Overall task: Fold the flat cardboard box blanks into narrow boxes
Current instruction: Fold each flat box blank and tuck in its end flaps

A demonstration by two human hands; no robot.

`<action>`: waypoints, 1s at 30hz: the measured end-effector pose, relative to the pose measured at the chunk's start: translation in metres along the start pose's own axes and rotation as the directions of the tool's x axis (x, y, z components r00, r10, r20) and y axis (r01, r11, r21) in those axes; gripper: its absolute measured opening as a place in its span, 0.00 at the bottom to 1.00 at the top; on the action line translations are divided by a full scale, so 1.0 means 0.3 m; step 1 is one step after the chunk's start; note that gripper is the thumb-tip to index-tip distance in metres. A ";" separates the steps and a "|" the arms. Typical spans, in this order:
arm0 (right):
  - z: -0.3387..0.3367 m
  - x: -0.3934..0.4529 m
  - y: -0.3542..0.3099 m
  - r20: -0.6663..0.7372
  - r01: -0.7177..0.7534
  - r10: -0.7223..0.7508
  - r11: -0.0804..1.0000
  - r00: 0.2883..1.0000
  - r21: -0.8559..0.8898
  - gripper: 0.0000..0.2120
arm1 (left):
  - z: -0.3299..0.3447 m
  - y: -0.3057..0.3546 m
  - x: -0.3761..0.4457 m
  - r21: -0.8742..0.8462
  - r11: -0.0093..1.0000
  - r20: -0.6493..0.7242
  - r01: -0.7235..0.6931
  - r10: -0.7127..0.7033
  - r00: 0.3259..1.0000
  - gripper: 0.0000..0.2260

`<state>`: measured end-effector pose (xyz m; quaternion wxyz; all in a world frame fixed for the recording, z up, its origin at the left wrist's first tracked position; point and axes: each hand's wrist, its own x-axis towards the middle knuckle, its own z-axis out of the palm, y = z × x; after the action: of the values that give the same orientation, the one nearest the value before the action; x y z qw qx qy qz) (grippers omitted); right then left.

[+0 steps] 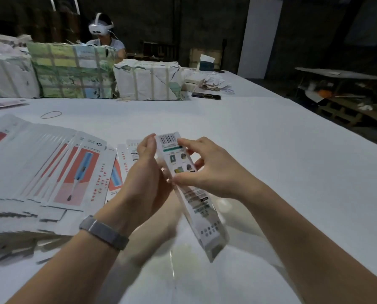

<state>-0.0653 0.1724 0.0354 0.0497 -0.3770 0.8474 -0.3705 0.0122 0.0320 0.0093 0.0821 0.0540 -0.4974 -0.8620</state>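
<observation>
Both hands, left hand (148, 170) and right hand (207, 170), pinch the box blank (178, 163) mid-frame; likely light, thin, crease-prone, best held by long edges.

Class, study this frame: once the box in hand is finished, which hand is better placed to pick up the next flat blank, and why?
Probably the left hand. The fanned stack of flat blanks lies on the table directly beside it, while the right hand sits across the held box, farther from the stack.
</observation>
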 end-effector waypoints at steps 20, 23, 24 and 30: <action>-0.621 -0.189 0.665 -0.530 -0.776 0.568 0.422 0.630 -0.469 0.15 | -0.259 -0.077 0.122 0.930 -0.281 -0.197 0.238 0.164 0.967 0.33; -0.626 -0.198 0.725 -0.565 -0.796 0.562 0.396 0.604 -0.457 0.16 | -0.287 -0.102 0.144 0.948 -0.198 -0.195 0.248 0.251 0.948 0.29; -0.626 -0.190 0.727 -0.573 -0.798 0.557 0.379 0.601 -0.468 0.16 | -0.291 -0.108 0.147 0.953 -0.193 -0.171 0.232 0.287 0.942 0.26; -0.580 -0.105 0.596 -0.584 -0.708 0.403 0.458 0.705 -0.538 0.18 | -0.212 -0.059 0.089 0.965 -0.205 -0.088 0.161 0.325 0.942 0.18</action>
<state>-0.2138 0.3753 0.0356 -0.1471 0.0196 0.9886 -0.0249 -0.0044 -0.0185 -0.0380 0.1445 0.1985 -0.9610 -0.1275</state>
